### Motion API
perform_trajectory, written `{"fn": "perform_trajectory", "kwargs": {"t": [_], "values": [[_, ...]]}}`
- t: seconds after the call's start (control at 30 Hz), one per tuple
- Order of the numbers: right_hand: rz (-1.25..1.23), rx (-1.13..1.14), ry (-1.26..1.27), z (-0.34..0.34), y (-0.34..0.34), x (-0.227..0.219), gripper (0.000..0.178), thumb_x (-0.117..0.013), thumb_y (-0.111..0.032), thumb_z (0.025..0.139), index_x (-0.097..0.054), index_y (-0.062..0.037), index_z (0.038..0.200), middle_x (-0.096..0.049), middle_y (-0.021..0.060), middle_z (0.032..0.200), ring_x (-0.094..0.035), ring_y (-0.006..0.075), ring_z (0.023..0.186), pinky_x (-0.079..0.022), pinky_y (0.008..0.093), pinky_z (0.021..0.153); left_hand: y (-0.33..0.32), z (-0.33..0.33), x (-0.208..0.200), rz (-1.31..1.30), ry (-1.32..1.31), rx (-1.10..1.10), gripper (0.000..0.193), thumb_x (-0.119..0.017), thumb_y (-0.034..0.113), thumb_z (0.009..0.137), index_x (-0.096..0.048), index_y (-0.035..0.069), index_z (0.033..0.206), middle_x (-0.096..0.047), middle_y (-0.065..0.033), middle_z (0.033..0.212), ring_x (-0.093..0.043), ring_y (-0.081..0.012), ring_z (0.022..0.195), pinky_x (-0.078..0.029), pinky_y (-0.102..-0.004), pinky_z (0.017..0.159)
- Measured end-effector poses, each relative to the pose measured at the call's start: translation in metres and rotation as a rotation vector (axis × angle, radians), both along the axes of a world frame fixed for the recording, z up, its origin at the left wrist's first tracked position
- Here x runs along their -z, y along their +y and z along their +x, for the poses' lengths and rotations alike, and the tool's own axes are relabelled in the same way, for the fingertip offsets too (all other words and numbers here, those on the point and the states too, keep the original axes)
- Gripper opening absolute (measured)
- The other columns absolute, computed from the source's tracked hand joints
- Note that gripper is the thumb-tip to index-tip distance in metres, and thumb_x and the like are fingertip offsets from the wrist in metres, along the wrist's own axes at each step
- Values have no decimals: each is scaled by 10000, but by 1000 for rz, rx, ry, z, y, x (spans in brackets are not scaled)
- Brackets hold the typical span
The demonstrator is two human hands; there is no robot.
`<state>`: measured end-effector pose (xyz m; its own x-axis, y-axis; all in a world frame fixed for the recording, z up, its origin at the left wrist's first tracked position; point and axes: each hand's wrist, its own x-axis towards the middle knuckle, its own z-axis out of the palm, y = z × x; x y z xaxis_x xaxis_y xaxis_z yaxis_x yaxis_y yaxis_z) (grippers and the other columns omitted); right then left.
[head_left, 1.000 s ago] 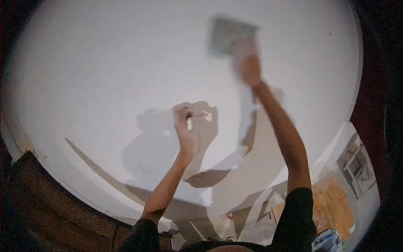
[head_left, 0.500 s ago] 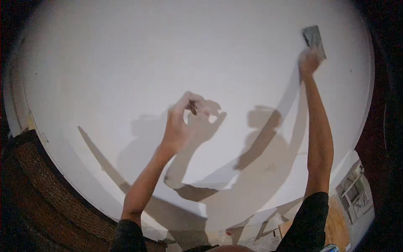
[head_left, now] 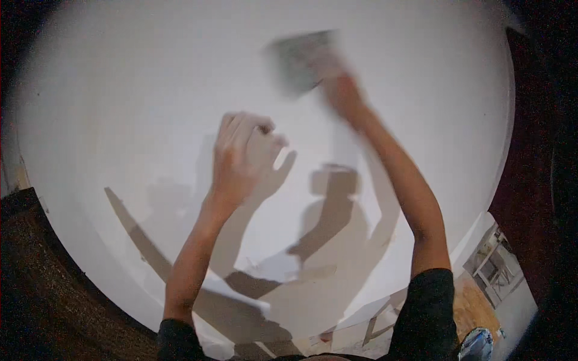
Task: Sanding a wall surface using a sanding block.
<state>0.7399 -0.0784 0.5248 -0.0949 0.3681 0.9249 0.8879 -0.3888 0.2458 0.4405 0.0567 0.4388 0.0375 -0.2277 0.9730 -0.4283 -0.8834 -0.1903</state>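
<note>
In front of a white wall (head_left: 150, 90), my right hand (head_left: 340, 87) is raised at the upper middle and smeared by motion. It grips a flat, grey-green rectangular pad (head_left: 298, 60), whose exact kind the blur hides. Lower and to the left, my left hand (head_left: 235, 156) is held up before the wall with its fingers loosely bent. The thumb stands apart from the fingers, and nothing shows in between. Whether its fingertips touch the wall cannot be made out.
Shadows of my arms and head fall across the wall. A brown textured piece (head_left: 66, 289) lies at the lower left. At the lower right are a wooden surface (head_left: 475, 304), a shiny bluish object (head_left: 477, 344) and a pale wooden frame (head_left: 497, 265). A dark red area (head_left: 530, 150) borders the right.
My right hand has swept left across the wall with the pad, from the upper right to the upper middle. My left hand has shifted slightly left and up, its thumb further from the fingers.
</note>
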Motion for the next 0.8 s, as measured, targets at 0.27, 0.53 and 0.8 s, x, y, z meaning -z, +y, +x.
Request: {"fn": "perform_trajectory", "kwargs": {"t": [0.27, 0.53, 0.8], "values": [[576, 88, -208, 53, -108, -57, 504, -437, -100, 988, -428, -8, 1483, -470, 197, 1499, -415, 325, 1402, -301, 397, 1192, 53, -48, 12, 16, 81, -38, 180, -708, 79, 812, -616, 25, 957, -629, -130, 948, -555, -319, 921, -460, -416, 830], [-209, 22, -201, -81, 57, 55, 443, -464, -28, 946, -567, -42, 1377, -537, 174, 1439, -449, 325, 1379, -301, 435, 1199, -3, -23, 21, 170, 35, 72, 257, -781, 171, 788, -625, 75, 970, -603, -98, 964, -567, -323, 961, -465, -441, 848], [676, 176, 101, 42, -193, -5, 543, -428, 14, 900, -487, 15, 1440, -543, 173, 1442, -479, 303, 1367, -326, 364, 1181, 36, -66, 41, 237, 162, -83, 273, -788, 172, 744, -674, 73, 971, -646, -98, 993, -580, -327, 918, -481, -446, 807]]}}
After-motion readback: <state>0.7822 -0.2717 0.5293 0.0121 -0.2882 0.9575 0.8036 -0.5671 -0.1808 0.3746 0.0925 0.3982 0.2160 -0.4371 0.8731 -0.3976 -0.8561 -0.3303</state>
